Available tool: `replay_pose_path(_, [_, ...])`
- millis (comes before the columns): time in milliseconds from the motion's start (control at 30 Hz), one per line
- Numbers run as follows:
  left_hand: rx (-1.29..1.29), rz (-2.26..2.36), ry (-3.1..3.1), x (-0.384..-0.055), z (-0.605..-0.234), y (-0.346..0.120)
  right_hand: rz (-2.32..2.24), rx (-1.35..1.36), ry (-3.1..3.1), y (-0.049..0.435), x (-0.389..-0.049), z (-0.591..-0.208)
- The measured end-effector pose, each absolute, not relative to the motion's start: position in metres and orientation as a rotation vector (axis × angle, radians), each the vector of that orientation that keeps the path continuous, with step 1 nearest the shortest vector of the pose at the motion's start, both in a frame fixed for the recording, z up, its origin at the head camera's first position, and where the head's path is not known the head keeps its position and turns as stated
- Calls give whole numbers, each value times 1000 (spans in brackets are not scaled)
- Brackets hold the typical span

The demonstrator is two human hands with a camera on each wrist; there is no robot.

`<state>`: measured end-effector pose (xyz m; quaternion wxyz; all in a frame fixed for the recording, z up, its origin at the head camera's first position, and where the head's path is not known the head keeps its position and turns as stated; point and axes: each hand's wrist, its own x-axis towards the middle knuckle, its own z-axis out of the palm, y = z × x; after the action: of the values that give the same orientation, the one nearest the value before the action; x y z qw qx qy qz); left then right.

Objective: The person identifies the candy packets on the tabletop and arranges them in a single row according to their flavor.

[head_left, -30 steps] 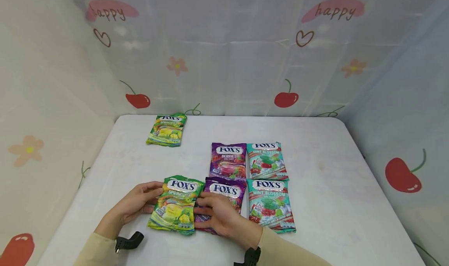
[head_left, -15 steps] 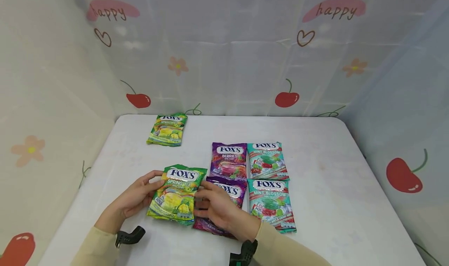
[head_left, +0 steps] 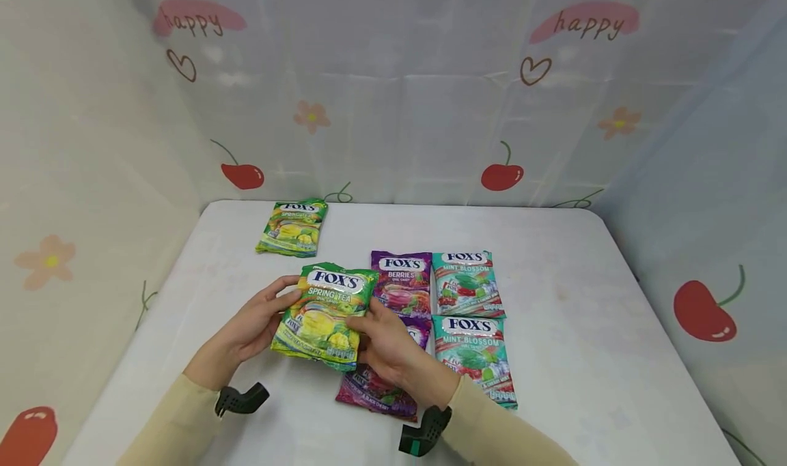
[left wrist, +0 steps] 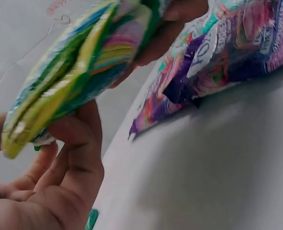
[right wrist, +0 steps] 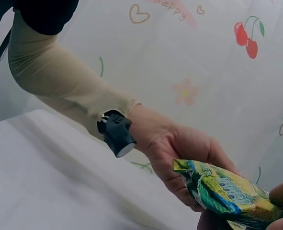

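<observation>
A green-and-yellow Fox's Spring Tea candy bag is raised off the table, tilted, between both hands. My left hand grips its left edge; in the left wrist view the fingers bend beneath the bag. On the opposite edge, my right hand pinches the bag, thumb on the front. A purple Berries bag lies behind the right hand. Another purple candy bag is partly hidden under that hand and the raised bag. The right wrist view shows the held bag from its edge.
Two teal Mint Blossom bags lie in a column right of the purple ones. A second Spring Tea bag lies at the back left of the white table. Printed curtains enclose the table.
Both hands have lifted the Spring Tea bag and carried it away from the body and slightly right. The front purple bag has turned a little, its lower end shifting toward the body.
</observation>
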<state>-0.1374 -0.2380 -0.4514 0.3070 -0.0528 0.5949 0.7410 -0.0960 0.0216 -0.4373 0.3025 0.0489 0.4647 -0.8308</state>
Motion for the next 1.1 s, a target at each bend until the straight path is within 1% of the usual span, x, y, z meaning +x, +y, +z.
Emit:
replay_pose_path(467, [-236,2142,1481,-161,-446,-202,-2301,114,1284,31,-134,-424])
replay_pose_path(733, [-238,2188,1476,-189,-447,-192,-2294,182,1374,35,-167,-423])
replay_pose_path(1100, [-225,2075,1620,-223,-448,-191,-2215,275,1508,40,-202,-426])
